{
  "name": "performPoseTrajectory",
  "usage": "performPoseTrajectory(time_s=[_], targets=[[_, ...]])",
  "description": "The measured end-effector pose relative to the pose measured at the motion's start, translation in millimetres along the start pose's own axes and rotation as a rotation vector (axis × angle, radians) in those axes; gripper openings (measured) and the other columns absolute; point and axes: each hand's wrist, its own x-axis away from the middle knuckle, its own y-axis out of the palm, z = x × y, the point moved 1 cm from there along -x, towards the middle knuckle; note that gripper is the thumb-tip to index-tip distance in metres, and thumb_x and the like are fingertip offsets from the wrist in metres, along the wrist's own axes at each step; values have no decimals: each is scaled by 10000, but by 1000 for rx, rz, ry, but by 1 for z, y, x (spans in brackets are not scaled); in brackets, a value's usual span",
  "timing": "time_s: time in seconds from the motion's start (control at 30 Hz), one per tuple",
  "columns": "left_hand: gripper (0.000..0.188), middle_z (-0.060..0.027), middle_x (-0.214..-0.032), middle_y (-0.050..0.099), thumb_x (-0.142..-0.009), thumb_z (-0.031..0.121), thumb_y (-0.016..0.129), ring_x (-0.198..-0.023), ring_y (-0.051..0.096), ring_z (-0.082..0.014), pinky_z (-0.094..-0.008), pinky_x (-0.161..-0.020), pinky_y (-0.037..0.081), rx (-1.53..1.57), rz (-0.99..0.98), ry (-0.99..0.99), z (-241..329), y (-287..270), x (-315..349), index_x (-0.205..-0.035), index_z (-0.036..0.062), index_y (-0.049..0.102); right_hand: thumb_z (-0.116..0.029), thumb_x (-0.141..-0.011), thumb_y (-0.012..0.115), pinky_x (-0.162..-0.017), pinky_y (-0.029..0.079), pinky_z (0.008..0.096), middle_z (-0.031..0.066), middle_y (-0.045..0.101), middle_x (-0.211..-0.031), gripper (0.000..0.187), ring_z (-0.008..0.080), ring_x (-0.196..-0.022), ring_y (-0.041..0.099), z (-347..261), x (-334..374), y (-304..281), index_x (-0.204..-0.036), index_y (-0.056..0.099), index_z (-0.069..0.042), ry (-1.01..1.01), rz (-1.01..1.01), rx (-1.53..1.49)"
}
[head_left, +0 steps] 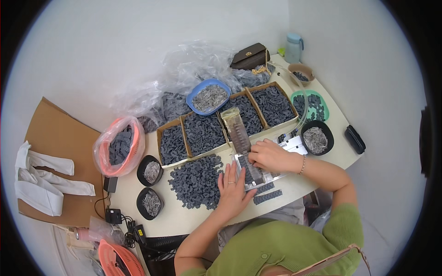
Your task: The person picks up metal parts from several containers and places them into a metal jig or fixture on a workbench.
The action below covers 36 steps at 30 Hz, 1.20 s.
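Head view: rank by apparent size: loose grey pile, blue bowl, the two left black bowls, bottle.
1. Grey pile
2. Blue bowl
3. Upper black bowl and lower black bowl: look alike, not ranked
4. Bottle, which sits farther back, so it may look smaller than it is

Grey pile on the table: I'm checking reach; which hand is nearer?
Left: the left hand is just right of the grey pile; the right hand is farther right.

1 head-worn fisheye camera looks down from above, near the table [178, 219].
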Motion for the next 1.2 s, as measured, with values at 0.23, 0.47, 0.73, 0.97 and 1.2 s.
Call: performPoseTrajectory(time_s=[0.23,0.47,0.73,0.97,1.2], targets=[[714,-269,-1504,197,-848,365,660,-1401,165,-446,-594,-1089,133,-48,-46,61,0,-6,8,-1382,-20,383,-163,-840,603,-768,455,410,122,622,-873,139,294,-880,604,10,-7,5,-881,620,-31,-106,-153,119],[695,-247,-1463,303,-852,371,649,-1378,254,-410,-586,-1077,206,-135,19,156,5,1,-5,-1374,-15,401,-148,-907,537,-761,476,405,171,595,-880,151,307,-855,589,48,-95,-64,-899,560,1,128,223,-305],[664,-229,-1442,334,-863,339,632,-1374,262,-399,-551,-1103,166,-92,61,59,-10,-7,-12,-1372,-19,401,-200,-889,596,-779,485,443,149,630,-858,205,334,-935,615,72,-122,-52,-1017,597,-41,419,438,-65],[627,-215,-1434,344,-867,308,633,-1363,274,-391,-538,-1101,170,-112,153,-44,-28,-30,3,-1361,-12,415,-214,-828,639,-639,447,418,62,600,-784,233,278,-724,569,9,-44,-45,-1023,617,-88,-42,783,95],[582,-202,-1430,354,-865,281,637,-1360,278,-401,-545,-1095,167,-94,167,-53,-37,-37,16,-1345,13,447,-134,-774,617,-804,486,276,93,642,-1029,217,192,-991,589,-70,55,13,-979,624,-62,-295,463,332]])
